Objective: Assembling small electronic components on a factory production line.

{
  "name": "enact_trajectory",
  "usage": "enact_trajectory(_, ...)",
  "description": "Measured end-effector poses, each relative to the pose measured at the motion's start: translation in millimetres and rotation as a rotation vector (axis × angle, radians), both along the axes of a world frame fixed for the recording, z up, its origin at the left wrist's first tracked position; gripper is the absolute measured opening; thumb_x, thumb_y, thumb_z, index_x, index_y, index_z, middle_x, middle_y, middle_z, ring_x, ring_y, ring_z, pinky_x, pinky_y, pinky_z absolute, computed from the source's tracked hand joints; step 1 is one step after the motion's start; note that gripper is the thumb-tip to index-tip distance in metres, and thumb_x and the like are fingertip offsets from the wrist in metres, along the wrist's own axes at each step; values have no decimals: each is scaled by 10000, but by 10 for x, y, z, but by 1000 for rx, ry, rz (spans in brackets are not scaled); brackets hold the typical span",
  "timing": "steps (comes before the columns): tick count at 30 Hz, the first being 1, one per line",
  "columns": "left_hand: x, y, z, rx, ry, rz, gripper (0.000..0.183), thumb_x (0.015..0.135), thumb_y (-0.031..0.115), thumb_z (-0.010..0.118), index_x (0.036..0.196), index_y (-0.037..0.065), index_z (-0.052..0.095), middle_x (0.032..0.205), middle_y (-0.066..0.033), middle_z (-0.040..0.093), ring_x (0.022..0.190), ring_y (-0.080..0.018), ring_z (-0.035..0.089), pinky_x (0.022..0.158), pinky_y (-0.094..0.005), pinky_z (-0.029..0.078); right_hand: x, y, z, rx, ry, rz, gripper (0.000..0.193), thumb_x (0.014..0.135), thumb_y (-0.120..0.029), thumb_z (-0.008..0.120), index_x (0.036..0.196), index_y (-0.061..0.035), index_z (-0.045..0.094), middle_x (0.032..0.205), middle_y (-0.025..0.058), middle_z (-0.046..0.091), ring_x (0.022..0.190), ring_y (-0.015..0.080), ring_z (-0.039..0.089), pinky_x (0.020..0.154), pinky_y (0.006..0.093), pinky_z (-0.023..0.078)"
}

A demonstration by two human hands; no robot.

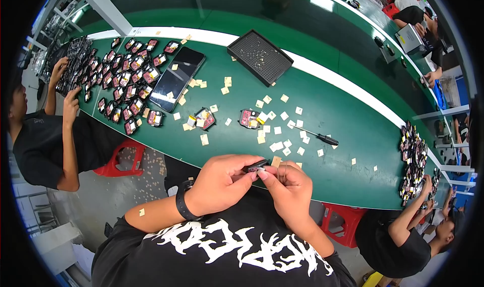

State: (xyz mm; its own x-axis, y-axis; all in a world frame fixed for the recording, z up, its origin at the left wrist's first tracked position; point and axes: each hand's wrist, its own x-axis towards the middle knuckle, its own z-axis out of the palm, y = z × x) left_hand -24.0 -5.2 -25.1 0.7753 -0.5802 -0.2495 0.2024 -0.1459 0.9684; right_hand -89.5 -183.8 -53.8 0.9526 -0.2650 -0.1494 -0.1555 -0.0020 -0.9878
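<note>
My left hand (219,183) is closed round the end of a small black device case (256,165), held just over the table's near edge. At the case's right end, my right hand (292,188) pinches thumb and finger together; something tiny and pale shows there, too small to name. A beige paper square (276,161) stands up beside the right fingertips; whether they grip it I cannot tell. Ahead on the table lie two open device cases with red and black insides, one on the left (204,118) and one in the middle (249,118). Loose beige squares lie scattered around them.
A screwdriver (327,139) lies to the right on the green table (353,136). Further back are a black tray (259,57) with small bits and a dark phone (178,79). Many device cases (128,80) spread at the left, more (413,161) at the right. Co-workers sit on both sides.
</note>
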Motion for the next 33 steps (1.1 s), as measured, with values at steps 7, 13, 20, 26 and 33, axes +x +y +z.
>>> enact_trajectory(7,-44,41,-89,-58,-162,24,317,921,-7,633,1234,-40,670,886,-100,700,693,-92,616,623,-255,494,97,-34,69,510,123,41,204,901,48,749,1042,29,603,877,27,639,788,100,675,701,231,561)
enact_trajectory(13,-41,37,-87,1,-355,-38,355,919,23,646,1267,-21,596,867,-138,685,687,-209,658,627,-330,516,35,-75,142,509,258,76,146,914,17,746,982,67,627,968,131,738,871,141,715,784,262,585)
enact_trajectory(20,24,133,-40,73,-282,-172,310,928,59,655,1210,9,537,859,-159,675,745,-316,695,647,-392,530,1,-96,157,512,383,130,137,933,-49,755,974,19,643,918,60,715,817,89,664,714,222,538)
enact_trajectory(26,94,167,121,14,-58,-269,329,977,-19,569,1303,-13,529,924,-112,684,687,-146,696,586,-279,552,-24,-104,253,597,336,202,144,955,-61,735,1018,-6,618,923,12,686,821,57,617,705,217,505)
enact_trajectory(33,172,259,197,-124,-33,-298,411,962,-44,536,1371,-3,546,1043,-117,690,767,-154,711,671,-279,576,-14,-55,390,405,265,192,117,973,-53,707,1042,7,633,856,-27,642,740,28,552,643,201,452)
